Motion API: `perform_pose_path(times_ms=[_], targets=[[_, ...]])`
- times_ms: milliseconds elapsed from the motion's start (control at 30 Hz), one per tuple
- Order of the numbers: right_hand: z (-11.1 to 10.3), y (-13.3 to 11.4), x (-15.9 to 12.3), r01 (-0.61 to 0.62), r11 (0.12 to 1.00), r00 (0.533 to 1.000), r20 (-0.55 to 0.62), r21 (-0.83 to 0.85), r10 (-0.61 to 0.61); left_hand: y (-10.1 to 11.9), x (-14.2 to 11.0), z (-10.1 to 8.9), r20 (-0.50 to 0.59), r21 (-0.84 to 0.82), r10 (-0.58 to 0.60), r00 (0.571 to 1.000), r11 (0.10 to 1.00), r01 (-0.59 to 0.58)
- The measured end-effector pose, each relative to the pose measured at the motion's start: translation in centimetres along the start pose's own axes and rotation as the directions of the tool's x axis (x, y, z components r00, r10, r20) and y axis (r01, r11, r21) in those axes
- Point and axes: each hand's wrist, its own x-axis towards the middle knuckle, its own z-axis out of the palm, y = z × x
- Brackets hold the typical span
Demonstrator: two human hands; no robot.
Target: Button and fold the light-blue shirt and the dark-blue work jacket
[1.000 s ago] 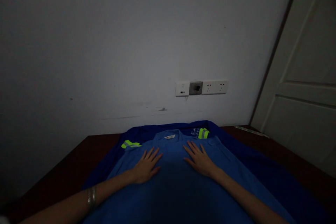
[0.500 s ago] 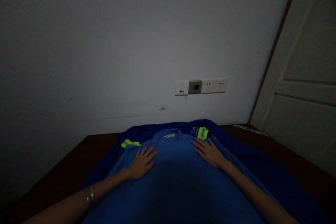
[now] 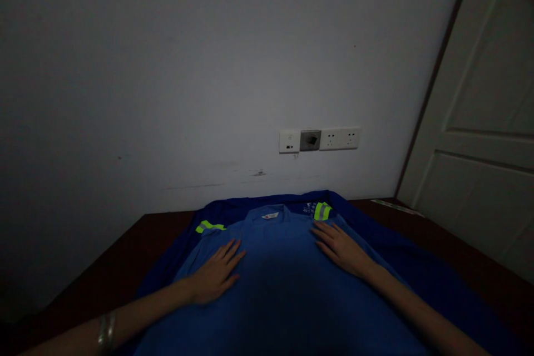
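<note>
A light blue shirt (image 3: 275, 256) lies spread out, its collar with a white label (image 3: 270, 215) toward the wall. Beneath it is a darker blue garment (image 3: 400, 253) with yellow-green reflective strips (image 3: 321, 211) and white printing near the right strip. My left hand (image 3: 214, 275) rests flat on the left side of the shirt, fingers stretched out. On the right side of the shirt my right hand (image 3: 344, 250) also lies flat with its fingers extended, just below the reflective strip. The near part of the shirt is in deep shadow.
The garments lie on a dark reddish-brown table (image 3: 120, 247) against a pale wall (image 3: 200, 83). Wall sockets (image 3: 339, 138) sit above the table's back edge. At the right stands a white panelled door (image 3: 488, 122), with a flat printed strip (image 3: 396, 207) near it.
My left hand has slid toward me and slightly left over the shirt. My right hand has shifted a little to the right and nearer. The garments look nearly unmoved.
</note>
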Motion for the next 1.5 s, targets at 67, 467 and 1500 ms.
perform_pose_path(times_ms=[67, 467, 1500], targets=[[-1.5, -0.5, -2.3, 0.011, 0.999, 0.999, 0.047, 0.033, -0.013, 1.3, -2.7, -1.3, 0.056, -0.040, 0.069, 0.996, 0.997, -0.067], [-5.6, -0.3, -18.2, -0.181, 0.976, 0.942, 0.306, 0.123, 0.136, 5.0, -16.4, -4.1, 0.230, -0.153, 0.047, 0.972, 0.988, -0.012], [-8.6, -0.5, -15.9, 0.020, 1.000, 0.985, 0.170, -0.013, -0.018, 2.6, -17.1, -7.8, 0.088, 0.329, -0.031, 0.996, 0.944, 0.001]])
